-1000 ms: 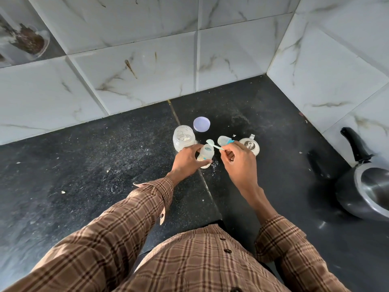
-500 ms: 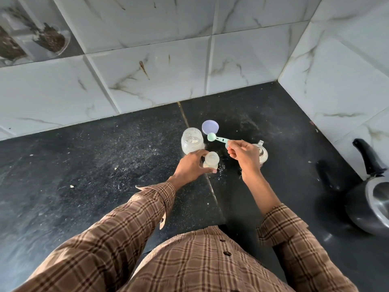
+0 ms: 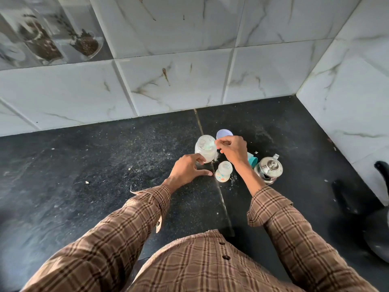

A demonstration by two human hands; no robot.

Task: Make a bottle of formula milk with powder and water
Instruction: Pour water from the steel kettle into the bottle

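Note:
A clear powder jar [image 3: 204, 149] with white powder stands open on the black counter [image 3: 105, 175]. My right hand [image 3: 232, 149] pinches a pale green scoop [image 3: 208, 146] whose bowl sits in the jar's mouth. The small open baby bottle [image 3: 224, 172] stands alone just in front of the jar, with spilled powder around it. My left hand [image 3: 188, 170] rests with its fingers spread; the fingertips touch the jar's lower side and the thumb points toward the bottle.
A lavender lid [image 3: 224, 133] lies behind the jar. A teal bottle cap [image 3: 253, 161] and a small steel kettle [image 3: 269, 169] sit right of the bottle. A dark pressure cooker [image 3: 379, 218] stands at the far right. Marble-tiled walls [image 3: 189, 81] close the corner.
My left hand let go of the baby bottle and shifted to the jar. My right hand carried the scoop from over the bottle back into the jar. The view tilted up.

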